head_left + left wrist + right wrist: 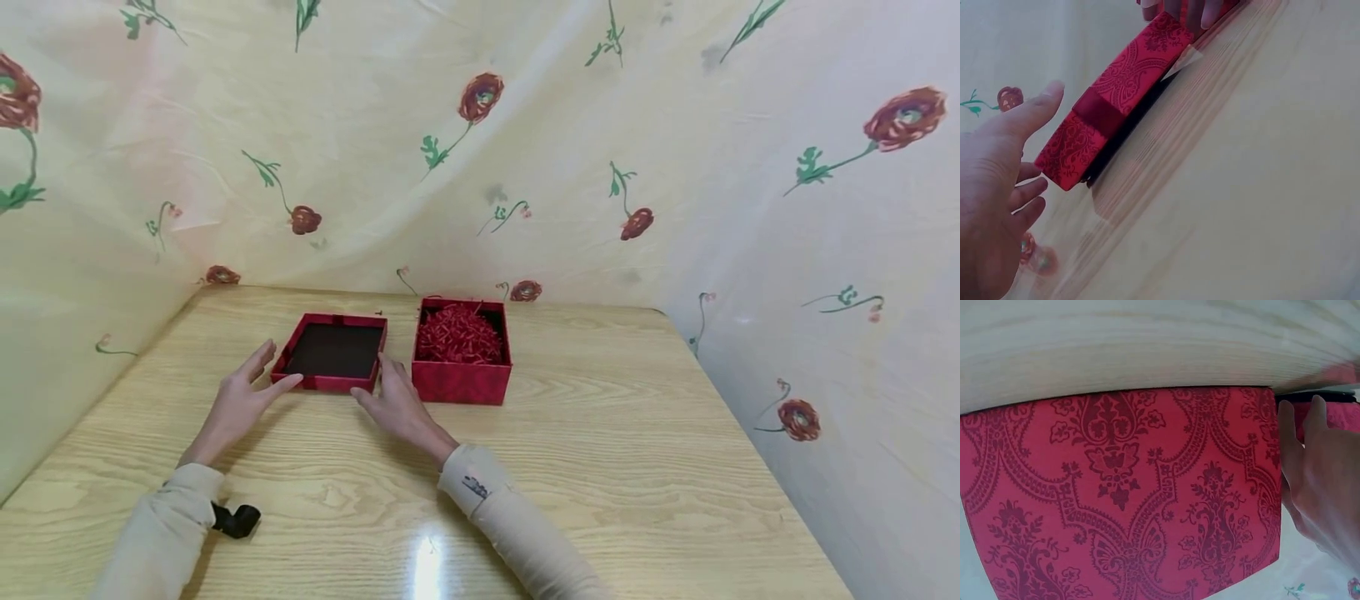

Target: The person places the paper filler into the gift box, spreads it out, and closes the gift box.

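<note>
A shallow red box lid (325,383) lies with its black inside facing up on the wooden table. My left hand (238,402) is at its left front corner, thumb and fingers spread. Patterned red cloth and a darker ribbon band cover the lid's side (1125,75) in the left wrist view. At the opposite front corner is my right hand (397,404), fingers extended along the lid's right side and thumb near its front. Just right of that hand stands a deeper red box (459,383), uncovered and filled with shredded red paper (457,333).
The right wrist view is mostly taken up by the deeper box's patterned wall (1129,487), close beside the right hand. A flowered curtain (390,167) hangs behind the wooden table (615,450) and along its sides. A black wrist mount (237,521) sticks out from the left sleeve.
</note>
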A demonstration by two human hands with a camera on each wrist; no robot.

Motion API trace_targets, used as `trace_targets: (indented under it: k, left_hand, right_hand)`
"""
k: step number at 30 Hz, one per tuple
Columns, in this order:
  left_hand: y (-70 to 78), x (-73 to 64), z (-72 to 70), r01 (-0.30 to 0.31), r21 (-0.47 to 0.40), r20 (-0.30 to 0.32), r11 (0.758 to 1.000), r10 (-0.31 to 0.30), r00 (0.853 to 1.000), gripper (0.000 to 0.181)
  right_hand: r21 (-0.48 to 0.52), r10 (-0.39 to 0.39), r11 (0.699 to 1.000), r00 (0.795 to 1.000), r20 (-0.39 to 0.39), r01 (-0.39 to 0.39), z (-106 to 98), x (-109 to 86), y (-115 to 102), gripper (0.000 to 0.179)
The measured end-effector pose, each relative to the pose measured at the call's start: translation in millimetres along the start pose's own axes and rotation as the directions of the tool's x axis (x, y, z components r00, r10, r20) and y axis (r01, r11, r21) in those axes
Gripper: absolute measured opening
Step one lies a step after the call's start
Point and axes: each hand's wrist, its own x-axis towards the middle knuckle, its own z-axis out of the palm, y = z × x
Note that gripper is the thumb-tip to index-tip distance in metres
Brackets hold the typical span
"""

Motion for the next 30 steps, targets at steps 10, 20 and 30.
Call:
trace_targets:
  k: [10, 20, 30]
  left_hand:
    - [-2.4, 7.4, 2.0, 0.064, 0.046, 0.089, 0.997, -0.068, 0.994, 0.101]
    - [-4.6, 11.4, 3.6, 0.073, 0.104, 0.093, 0.992, -0.083, 0.992, 0.104]
    - [-3.5, 15.3, 4.8, 0.078, 0.154, 0.083, 0.985, -0.091, 0.992, 0.097]
  right_hand:
    - [-0.007, -0.002, 1.000, 1.000, -0.029, 0.001, 4, 10.7, 6, 0.082]
    - [0.027, 0.009, 1.000, 0.999, -0.048, -0.008, 10, 17.4, 6, 0.084]
    - [0.041, 0.015, 0.999, 0.999, -0.042, -0.013, 12, 21.7, 7, 0.082]
